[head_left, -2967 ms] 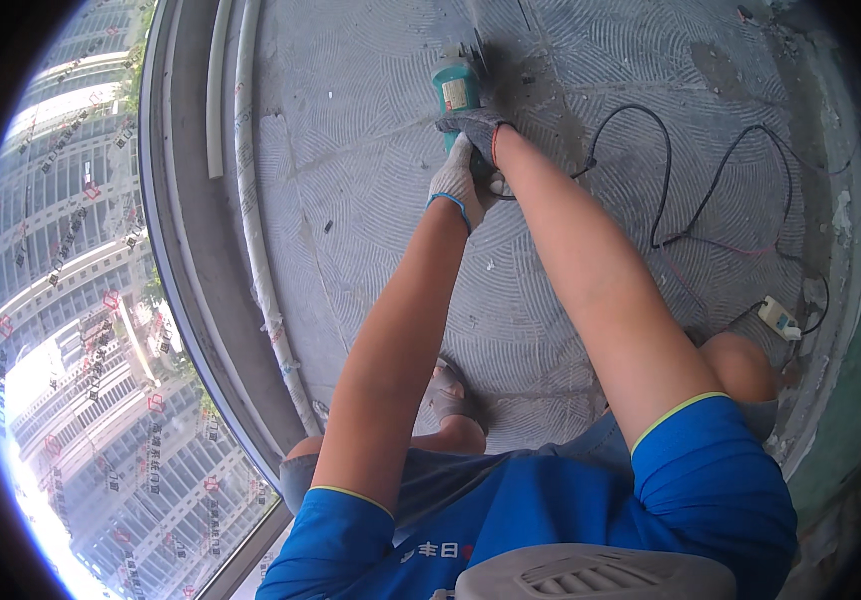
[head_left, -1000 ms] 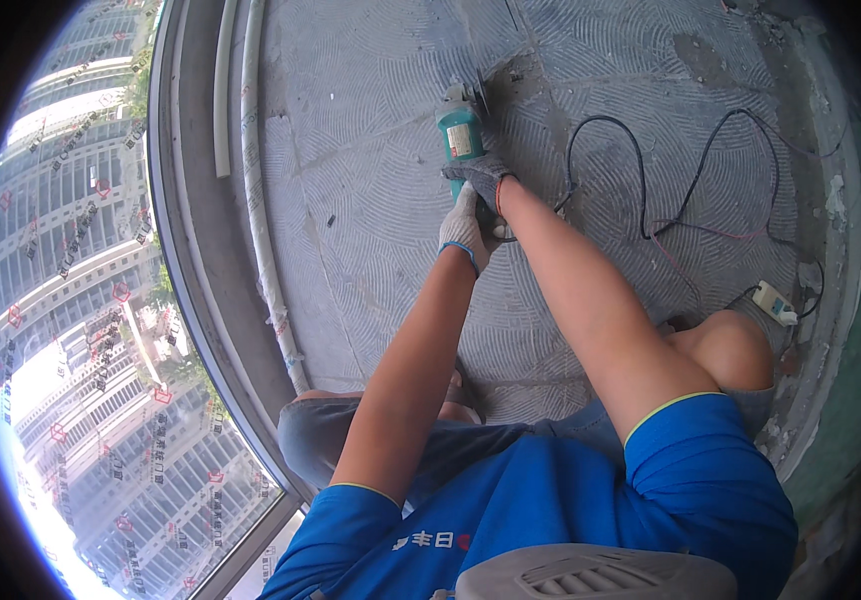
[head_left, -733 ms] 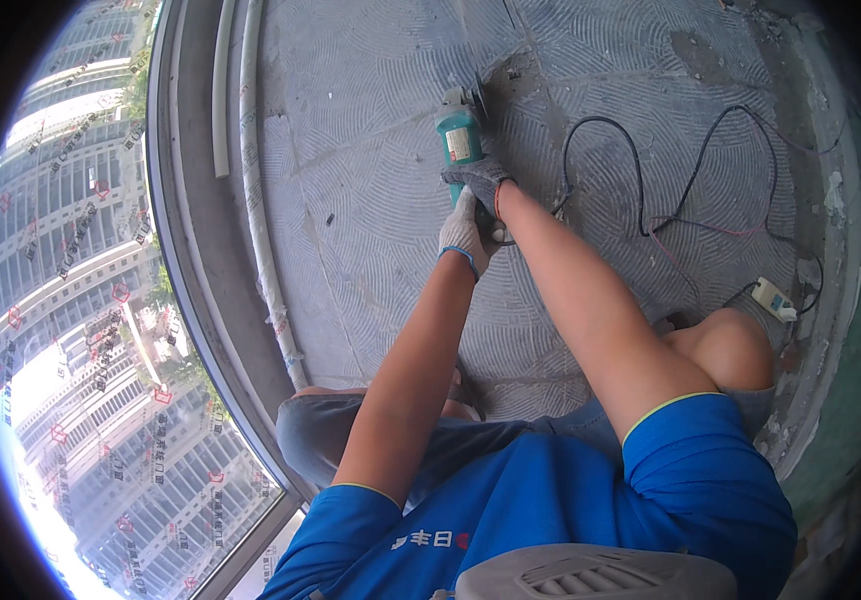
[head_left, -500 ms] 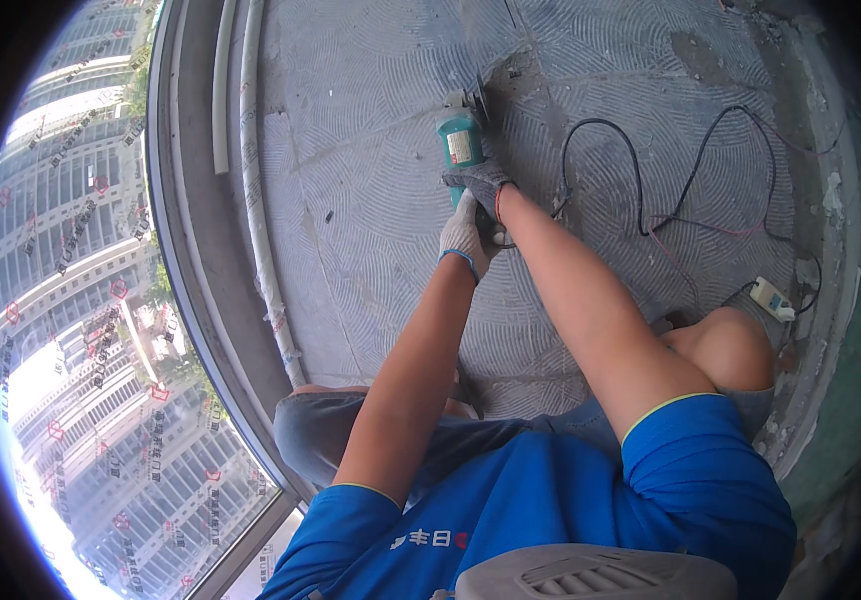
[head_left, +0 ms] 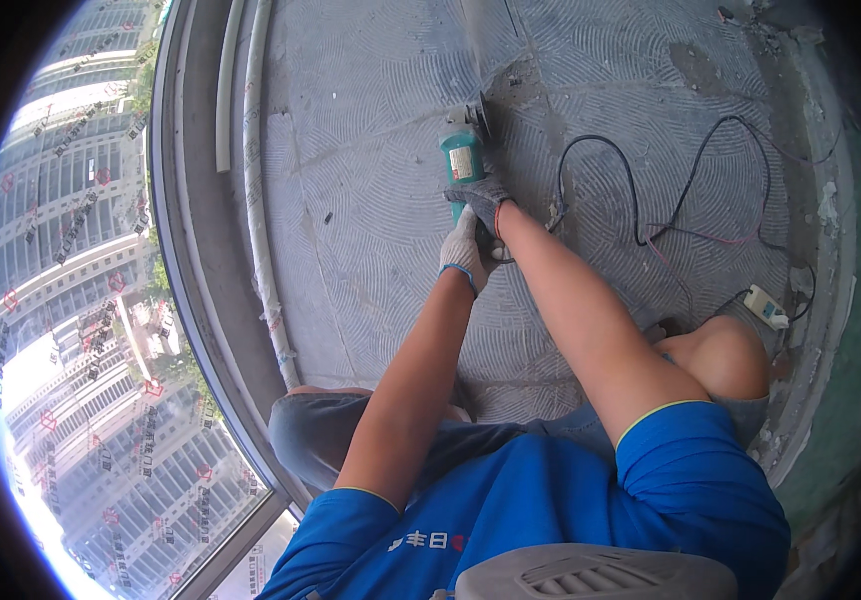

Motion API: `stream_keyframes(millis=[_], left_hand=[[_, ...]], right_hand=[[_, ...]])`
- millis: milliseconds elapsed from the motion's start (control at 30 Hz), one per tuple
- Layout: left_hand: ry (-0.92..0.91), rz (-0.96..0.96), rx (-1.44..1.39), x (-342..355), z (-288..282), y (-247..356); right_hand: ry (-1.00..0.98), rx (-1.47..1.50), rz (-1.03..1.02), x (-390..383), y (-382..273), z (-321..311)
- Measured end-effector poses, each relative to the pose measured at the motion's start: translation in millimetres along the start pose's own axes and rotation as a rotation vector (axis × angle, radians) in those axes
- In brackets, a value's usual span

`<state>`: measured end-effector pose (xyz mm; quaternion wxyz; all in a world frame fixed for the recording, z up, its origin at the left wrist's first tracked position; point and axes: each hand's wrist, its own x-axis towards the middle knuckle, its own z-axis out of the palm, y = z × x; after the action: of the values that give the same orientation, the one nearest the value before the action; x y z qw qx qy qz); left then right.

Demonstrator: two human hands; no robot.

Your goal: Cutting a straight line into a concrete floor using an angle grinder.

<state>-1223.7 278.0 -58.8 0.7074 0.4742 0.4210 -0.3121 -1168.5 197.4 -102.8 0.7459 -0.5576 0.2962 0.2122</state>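
**Item: green angle grinder, two-hand hold, on scored floor**

- Tool: angle grinder (head_left: 463, 155), green body, disc end pointing away from person, sitting at a seam in the grey combed floor (head_left: 370, 200). Judged: rigid, fairly heavy for its size, prob. vibrating and tugging sideways; wants a firm grip w/ both hands on the body/rear handle, well clear of the disc.
- Right hand (head_left: 480, 195): gloved, wrapping closed around the rear of the body.
- Left hand (head_left: 463, 252): gloved, fingers curling closed just behind the right; exactly what it is clamping, can't tell, prob. the handle end or cord.
- Black cord (head_left: 630, 190): looping loose over floor to the right, running toward a white plug block (head_left: 768, 307) near the knee. Soft, could snag.
- White pipe (head_left: 255, 200): lying along window edge, well apart.
- Containers: none in view.
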Motion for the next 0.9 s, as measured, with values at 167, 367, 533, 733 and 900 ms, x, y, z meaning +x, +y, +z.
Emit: stream_keyframes(millis=[167, 367, 533, 733, 900], left_hand=[[0.03, -0.003, -0.001, -4.4, 3.6, -2.2], [0.038, 0.015, -0.006, -9.6, 3.2, -5.8], [-0.004, 0.023, -0.012, -4.9, -3.7, -9.8], [-0.028, 0.102, -0.052, -11.3, -6.7, -18.6], [-0.036, 0.126, -0.159, -25.7, -2.7, -31.5]], right_hand=[[-0.036, 0.053, -0.036, 0.1, 6.1, -2.0], [-0.088, 0.042, 0.008, 3.7, 15.1, -4.4], [-0.025, 0.023, -0.028, 3.9, 21.4, 0.9], [-0.043, 0.0, 0.031, -3.7, 17.6, -1.9], [-0.044, -0.079, 0.059, -22.9, 14.9, -3.6]])
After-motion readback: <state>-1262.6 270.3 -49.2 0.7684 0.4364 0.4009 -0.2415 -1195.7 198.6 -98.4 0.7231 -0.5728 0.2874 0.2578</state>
